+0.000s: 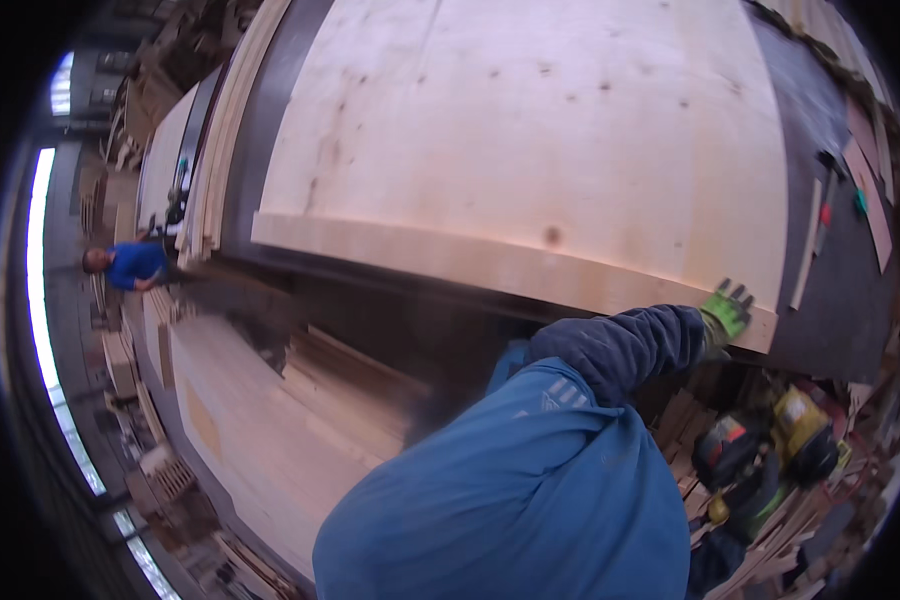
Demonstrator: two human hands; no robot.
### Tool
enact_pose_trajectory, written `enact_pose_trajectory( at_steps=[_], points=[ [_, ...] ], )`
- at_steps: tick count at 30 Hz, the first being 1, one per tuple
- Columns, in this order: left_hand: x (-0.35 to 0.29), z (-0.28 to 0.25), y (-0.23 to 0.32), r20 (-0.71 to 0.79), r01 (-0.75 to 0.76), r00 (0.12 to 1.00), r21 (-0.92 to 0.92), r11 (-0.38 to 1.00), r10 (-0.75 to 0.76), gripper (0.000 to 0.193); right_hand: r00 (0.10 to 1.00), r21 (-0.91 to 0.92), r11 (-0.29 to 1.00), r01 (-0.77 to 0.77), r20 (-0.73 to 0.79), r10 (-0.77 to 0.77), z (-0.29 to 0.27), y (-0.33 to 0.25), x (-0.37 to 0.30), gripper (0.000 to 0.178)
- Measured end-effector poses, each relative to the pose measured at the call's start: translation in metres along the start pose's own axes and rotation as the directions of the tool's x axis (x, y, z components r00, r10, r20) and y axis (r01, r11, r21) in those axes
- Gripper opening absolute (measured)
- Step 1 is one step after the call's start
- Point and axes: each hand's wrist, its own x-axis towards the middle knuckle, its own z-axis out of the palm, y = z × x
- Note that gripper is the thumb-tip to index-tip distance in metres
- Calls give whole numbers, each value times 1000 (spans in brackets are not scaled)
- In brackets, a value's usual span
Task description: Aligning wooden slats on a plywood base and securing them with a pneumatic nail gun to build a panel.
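My left hand [727, 312], in a green and dark work glove, lies with spread fingers on the right end of a long pale wood strip [490, 262]. That strip runs along the near edge of a large knotty plywood sheet [540, 130]. Low on the right, my right hand [768, 512] is gloved too and partly hidden. Its fingers appear closed round a yellow and black nail gun [802, 425], held beside my body and away from the sheet.
A dark tabletop [838, 320] carries a hammer [826, 205] and a thin wood stick [806, 245] at right. Stacked boards [340, 390] stand at lower left. A person in blue [135, 265] is at far left. Scrap wood [682, 430] lies below the table.
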Motion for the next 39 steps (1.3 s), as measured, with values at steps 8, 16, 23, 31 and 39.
enact_pose_trajectory(
  at_steps=[8,16,23,31,39],
  points=[
    [-323,-332,-52,-3,216,976,-57,975,-216,102,996,-444,894,-55,-90,16,31,136,-60,43],
    [-671,-528,-242,323,373,805,376,848,-497,141,967,-763,647,-20,-178,-181,128,343,-62,42],
    [-645,-529,-227,219,367,858,372,852,-465,134,915,-910,410,-57,-211,-343,115,407,-90,42],
    [-641,-503,-255,302,317,845,384,867,-442,126,816,-854,429,-293,-458,-353,94,506,-147,41],
    [-617,-486,-272,182,247,925,385,889,-335,121,810,-916,347,-204,-357,-466,104,541,-117,40]
  ],
)
